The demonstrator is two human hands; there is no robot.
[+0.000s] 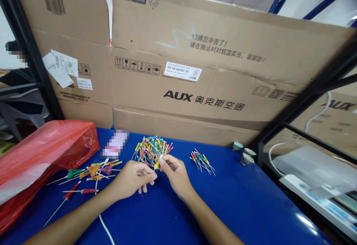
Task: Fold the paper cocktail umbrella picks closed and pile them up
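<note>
Bare forearms (75, 219) reach across a blue workbench (237, 207), past a red plastic bag (44, 155), toward a heap of coloured cocktail picks (152, 151). Fingertips (161, 161) of the right hand (175, 174) pinch one yellow-tipped pick (156, 165), holding it clear of the heap; the left hand (132, 178) curls its fingers together just beside it.

Workroom or storeroom, likely: blue workbench (237, 200), flattened AUX cartons (195, 62), dark metal shelving (306, 98).
</note>
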